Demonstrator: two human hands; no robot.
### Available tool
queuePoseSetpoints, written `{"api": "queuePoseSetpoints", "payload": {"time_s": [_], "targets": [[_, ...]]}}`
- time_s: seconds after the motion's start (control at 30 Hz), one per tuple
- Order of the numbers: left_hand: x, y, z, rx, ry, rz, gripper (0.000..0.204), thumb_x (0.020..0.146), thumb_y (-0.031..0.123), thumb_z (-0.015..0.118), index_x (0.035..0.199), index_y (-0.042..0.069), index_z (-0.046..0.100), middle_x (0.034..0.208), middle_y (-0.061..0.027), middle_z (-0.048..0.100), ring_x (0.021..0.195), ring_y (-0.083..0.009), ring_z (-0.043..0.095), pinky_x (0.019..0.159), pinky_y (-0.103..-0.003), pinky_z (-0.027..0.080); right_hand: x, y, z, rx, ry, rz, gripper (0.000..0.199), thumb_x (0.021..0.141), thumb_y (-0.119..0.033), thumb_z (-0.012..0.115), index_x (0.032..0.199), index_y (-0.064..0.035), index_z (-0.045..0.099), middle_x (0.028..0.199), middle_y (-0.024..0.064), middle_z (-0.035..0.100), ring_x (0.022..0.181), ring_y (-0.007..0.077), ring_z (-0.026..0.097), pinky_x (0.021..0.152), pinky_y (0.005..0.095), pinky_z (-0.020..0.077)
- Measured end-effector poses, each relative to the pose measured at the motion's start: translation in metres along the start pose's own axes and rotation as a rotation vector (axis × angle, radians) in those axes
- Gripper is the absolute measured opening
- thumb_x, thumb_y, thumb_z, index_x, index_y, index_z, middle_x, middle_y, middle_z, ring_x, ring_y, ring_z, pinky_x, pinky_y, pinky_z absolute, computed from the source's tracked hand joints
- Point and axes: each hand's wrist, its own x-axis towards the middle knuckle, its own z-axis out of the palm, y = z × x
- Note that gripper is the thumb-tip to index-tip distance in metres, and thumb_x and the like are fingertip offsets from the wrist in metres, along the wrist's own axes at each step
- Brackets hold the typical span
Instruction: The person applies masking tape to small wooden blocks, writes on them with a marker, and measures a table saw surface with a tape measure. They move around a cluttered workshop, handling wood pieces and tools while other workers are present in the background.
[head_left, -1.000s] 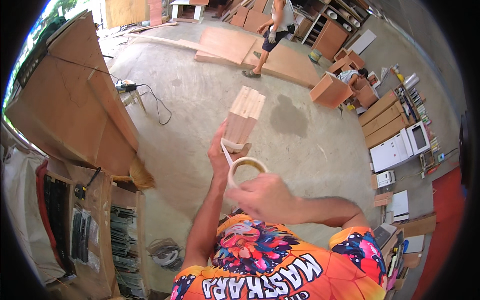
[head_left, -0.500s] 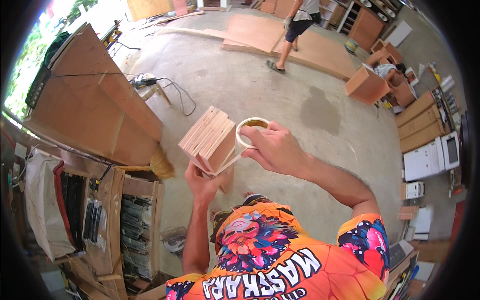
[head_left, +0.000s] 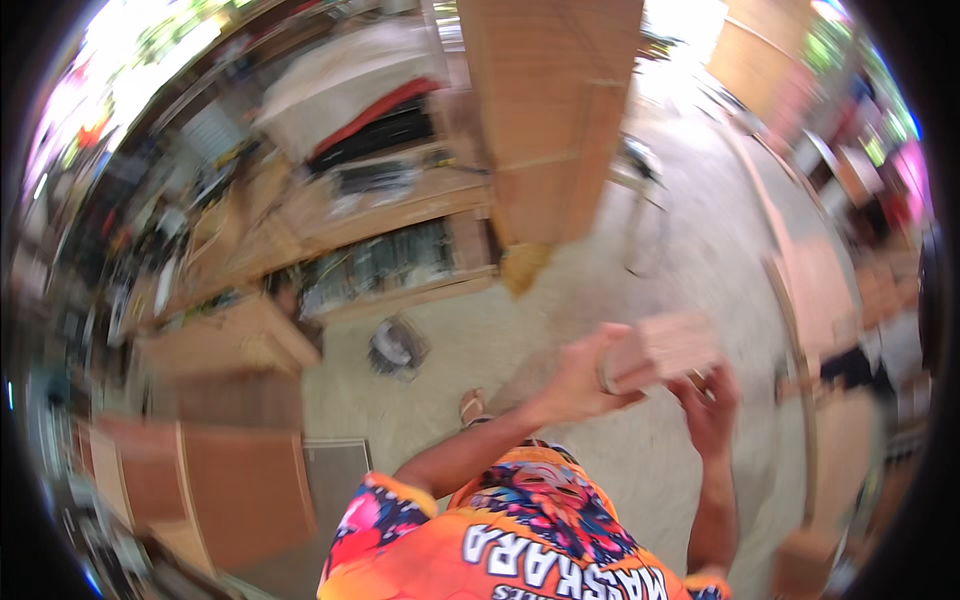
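left hand (head_left: 578, 385) wraps its fingers around the near end of a pale bundle of short flat wooden pieces (head_left: 665, 350), held out in front of the chest. right hand (head_left: 708, 408) sits just below the bundle's far end, fingers curled against it; blur hides whether it holds anything else. grey concrete floor (head_left: 600, 290) lies beneath both hands.

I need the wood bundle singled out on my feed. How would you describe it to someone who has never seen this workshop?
Start at the person's bright orange patterned shirt at the bottom and follow both bare forearms up over the pale concrete floor. Between the left hand and right hand sits a blurred, pale pinkish block of stacked thin wood pieces. It alone is held off the floor.
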Motion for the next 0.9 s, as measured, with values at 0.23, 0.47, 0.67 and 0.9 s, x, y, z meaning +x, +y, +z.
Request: {"api": "queuePoseSetpoints", "payload": {"time_s": [0.23, 0.47, 0.67, 0.9], "targets": [[-0.014, -0.008, -0.005, -0.149, 0.147, 0.085, 0.08, 0.067, 0.022, 0.092, 0.132, 0.007, 0.047, 0.107, -0.0191, 0.068, 0.099, -0.0417, 0.069, 0.083, -0.047, 0.054, 0.02, 0.008, -0.005, -0.045, -0.191, 0.014, 0.032, 0.086, -0.003, 0.079, 0.116, -0.0015, 0.066, 0.08, -0.0006, 0.065, 0.06, 0.0028, 0.054, 0.048, 0.0217, 0.0471], [-0.021, -0.001, 0.018, -0.052, 0.36, 0.114, 0.081, 0.065, 0.029, 0.096, 0.128, 0.008, 0.05, 0.106, -0.0176, 0.068, 0.099, -0.042, 0.068, 0.082, -0.047, 0.054, 0.043, 0.02, -0.024, 0.055, -0.366, 0.136, 0.039, 0.086, -0.004, 0.081, 0.118, -0.0018, 0.059, 0.085, 0.0028, 0.066, 0.061, 0.006, 0.057, 0.05, 0.0226, 0.0491], [-0.035, 0.006, 0.004, -0.121, 0.333, 0.161, 0.078, 0.066, 0.027, 0.095, 0.128, 0.007, 0.052, 0.109, -0.0164, 0.068, 0.1, -0.0394, 0.068, 0.083, -0.046, 0.055, 0.06, 0.045, -0.037, 0.04, -0.499, 0.344, 0.052, 0.084, -0.003, 0.08, 0.13, -0.0005, 0.054, 0.109, 0.0119, 0.069, 0.09, 0.016, 0.069, 0.071, 0.031, 0.0555], [-0.066, 0.006, -0.022, -0.078, 0.226, 0.067, 0.084, 0.06, 0.023, 0.098, 0.13, 0.007, 0.054, 0.112, -0.0157, 0.07, 0.103, -0.035, 0.071, 0.085, -0.043, 0.056, 0.057, 0.144, -0.019, -0.259, -0.628, 0.144, 0.042, 0.092, -0.022, 0.071, 0.13, -0.0034, 0.063, 0.109, 0.0074, 0.069, 0.089, 0.0139, 0.066, 0.059, 0.032, 0.0526]]}}
